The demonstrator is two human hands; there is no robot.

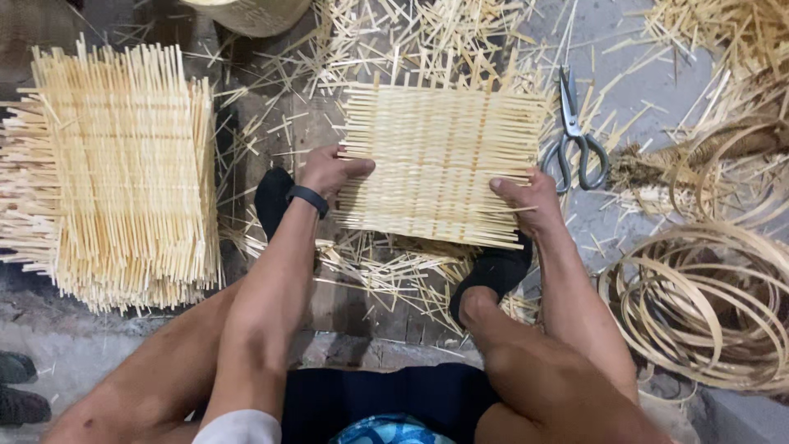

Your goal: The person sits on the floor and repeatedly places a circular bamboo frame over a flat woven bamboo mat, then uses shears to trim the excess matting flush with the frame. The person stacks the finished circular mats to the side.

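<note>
1. Pale bamboo woven mat [440, 160], square, strip ends sticking out on all sides, lies flat on the floor in front of the seated person, between both hands.
2. Left hand [329, 170] presses on the mat's left edge, fingers extended onto the weave; black wristband [307, 198] on the wrist.
3. Right hand [530, 197] grips the mat's lower right corner, thumb on top, fingers curled under the edge.
4. Two feet in black socks [493, 275] sit just below the mat, partly under it.
5. Grey scissors [573, 136] lie just right of the mat, blades pointing away.
6. Stack of finished mats [115, 173] sits well apart on the left.
7. Coiled bamboo hoops [707, 304] lie at right.
8. Floor [625, 49] is grey concrete with worn wooden boards, littered with bamboo offcuts [386, 263].
</note>
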